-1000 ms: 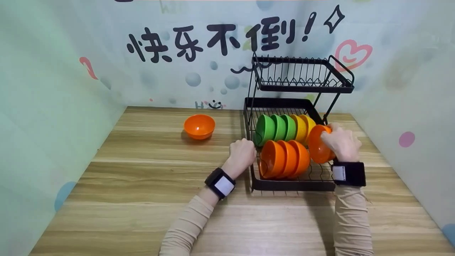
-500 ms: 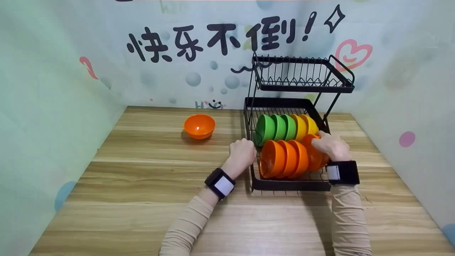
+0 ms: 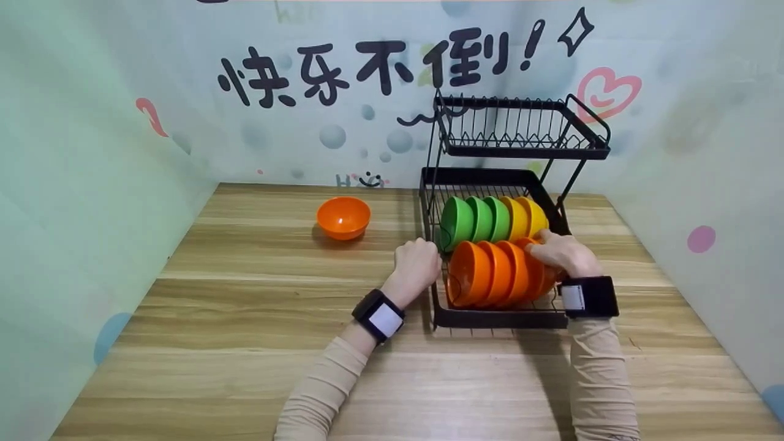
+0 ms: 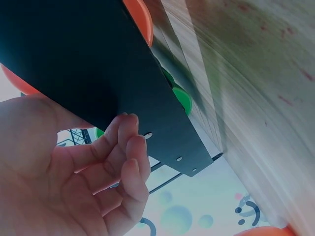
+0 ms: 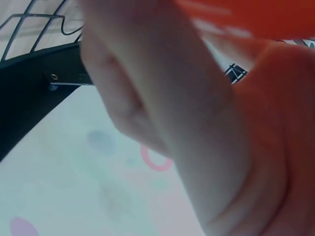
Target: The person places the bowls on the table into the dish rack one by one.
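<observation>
A black two-tier dish rack point(image 3: 499, 318) has bowls standing on edge in its lower tier. My right hand point(image 3: 566, 252) pinches the rim of an orange bowl point(image 3: 540, 278) at the right end of the front row, against three other orange bowls point(image 3: 490, 274). Orange point(image 5: 261, 14) fills the top of the right wrist view, close behind the fingers. My left hand point(image 3: 416, 269) holds the rack's left side. In the left wrist view its curled fingers point(image 4: 130, 152) touch the black side panel point(image 4: 98, 78), while the thumb is partly hidden at the upper edge.
Behind the orange row stand three green bowls point(image 3: 474, 222) and two yellow bowls point(image 3: 525, 217). Another orange bowl point(image 3: 343, 218) sits upright on the wooden table point(image 3: 245, 294), left of the rack. The upper tier point(image 3: 527, 150) overhangs the back. Printed curtains point(image 3: 275, 141) surround the table.
My right hand has moved the orange bowl left and down, from over the rack's right side to the end of the orange row. The left hand has stayed put.
</observation>
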The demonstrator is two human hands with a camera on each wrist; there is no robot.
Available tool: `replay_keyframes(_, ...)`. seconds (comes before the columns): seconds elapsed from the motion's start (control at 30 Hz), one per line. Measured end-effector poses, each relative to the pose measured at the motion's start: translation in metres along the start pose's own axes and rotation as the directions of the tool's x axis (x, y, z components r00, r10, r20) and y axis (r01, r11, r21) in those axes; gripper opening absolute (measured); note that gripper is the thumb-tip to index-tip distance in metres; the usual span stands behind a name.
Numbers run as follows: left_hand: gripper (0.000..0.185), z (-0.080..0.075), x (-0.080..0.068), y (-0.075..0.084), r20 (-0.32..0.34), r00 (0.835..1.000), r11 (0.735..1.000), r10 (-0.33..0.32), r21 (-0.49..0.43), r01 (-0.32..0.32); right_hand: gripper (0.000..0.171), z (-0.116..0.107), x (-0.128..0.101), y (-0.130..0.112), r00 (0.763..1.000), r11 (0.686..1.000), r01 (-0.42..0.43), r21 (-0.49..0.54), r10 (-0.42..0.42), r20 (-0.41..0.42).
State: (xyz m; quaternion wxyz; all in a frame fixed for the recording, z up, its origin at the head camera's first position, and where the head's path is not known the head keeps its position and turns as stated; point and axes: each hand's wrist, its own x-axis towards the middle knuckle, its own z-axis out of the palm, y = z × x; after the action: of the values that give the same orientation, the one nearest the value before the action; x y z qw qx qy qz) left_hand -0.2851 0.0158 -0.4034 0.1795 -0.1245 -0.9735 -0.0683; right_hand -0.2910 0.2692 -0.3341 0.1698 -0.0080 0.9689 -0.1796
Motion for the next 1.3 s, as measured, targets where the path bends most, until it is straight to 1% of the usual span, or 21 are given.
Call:
replay_keyframes(0.07, 0.022, 0.000, 0.000, 0.000, -0.002, 1.000, 1.000, 0.004, -0.001, -0.004, 0.059, 0.000, -0.001, -0.001, 1.000, 1.000, 0.001, 0.002, -0.001, 0.007)
replay_keyframes(0.27, 0.022, 0.000, 0.000, -0.002, -0.011, 1.000, 1.000, 0.011, -0.024, -0.011, 0.056, 0.000, -0.002, -0.001, 1.000, 0.999, 0.028, -0.018, -0.028, -0.008)
replay_keyframes(0.5, 0.027, -0.002, 0.000, -0.005, 0.000, 1.000, 0.999, 0.009, -0.052, -0.009, 0.057, 0.001, -0.003, -0.002, 0.999, 0.999, 0.032, -0.020, -0.032, -0.008)
replay_keyframes(0.63, 0.034, -0.005, 0.003, -0.011, -0.004, 1.000, 0.998, -0.022, -0.065, 0.022, 0.060, 0.000, -0.004, -0.002, 1.000, 0.999, 0.030, -0.011, -0.030, -0.005)
replay_keyframes(0.7, 0.035, -0.008, 0.007, -0.016, -0.025, 0.998, 0.997, -0.052, -0.056, 0.050, 0.062, 0.000, -0.004, -0.002, 1.000, 1.000, 0.030, -0.010, -0.030, -0.004)
replay_keyframes(0.83, 0.034, -0.015, 0.017, -0.030, -0.061, 0.993, 0.995, -0.102, -0.009, 0.102, 0.067, 0.000, -0.005, -0.003, 1.000, 1.000, 0.021, 0.006, -0.021, -0.003)
replay_keyframes(0.97, 0.032, -0.017, 0.023, -0.047, -0.111, 0.985, 0.989, -0.131, 0.047, 0.137, 0.073, 0.000, -0.006, -0.003, 1.000, 1.000, 0.018, 0.004, -0.018, -0.007)
replay_keyframes(1.07, 0.031, -0.016, 0.025, -0.059, -0.138, 0.979, 0.985, -0.151, 0.063, 0.161, 0.077, -0.001, -0.006, -0.004, 1.000, 1.000, 0.021, -0.015, -0.021, -0.015)
replay_keyframes(1.2, 0.031, -0.012, 0.028, -0.075, -0.139, 0.972, 0.979, -0.190, 0.052, 0.199, 0.082, -0.002, -0.006, -0.005, 0.999, 0.999, 0.028, -0.023, -0.029, -0.024)
replay_keyframes(1.3, 0.030, -0.006, 0.029, -0.086, -0.138, 0.969, 0.976, -0.206, 0.046, 0.214, 0.083, -0.003, -0.007, -0.006, 0.999, 0.999, 0.038, -0.023, -0.039, -0.034)
